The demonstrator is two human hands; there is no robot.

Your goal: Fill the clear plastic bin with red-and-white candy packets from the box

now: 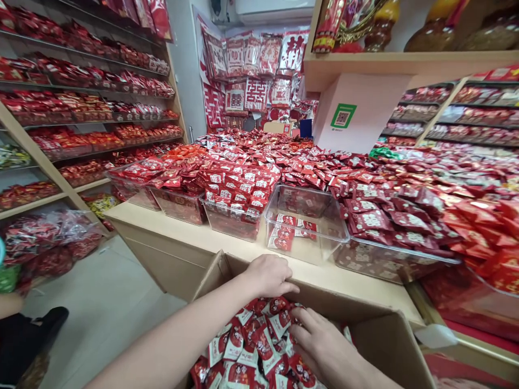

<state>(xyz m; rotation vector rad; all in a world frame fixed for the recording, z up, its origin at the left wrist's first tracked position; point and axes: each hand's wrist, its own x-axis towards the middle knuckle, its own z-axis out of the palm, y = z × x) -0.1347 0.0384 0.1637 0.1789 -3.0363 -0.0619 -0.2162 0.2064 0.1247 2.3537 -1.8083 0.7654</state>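
Observation:
A cardboard box (365, 308) holds a heap of small red and white packets (259, 340), probably wrapped sweets. My left hand (270, 275) reaches across the box near its far wall, just above the heap. Its visible fingers are bent and apart, and nothing shows in them; the palm side is hidden. Against the right side of the heap lies my right hand (318, 335), its fingers loosely curved and spread over the packets. Beyond the box, a clear plastic bin (324, 243) stands on the counter with a few red and white packets at the bottom.
Clear bins heaped with red packets (239, 189) stand left of that bin, and dark red packets (373, 216) fill one to its right. Stocked shelves (93, 121) line the left wall. A white scoop-like object (436, 336) sits at the box's right. A person's shoe (48, 329) shows lower left.

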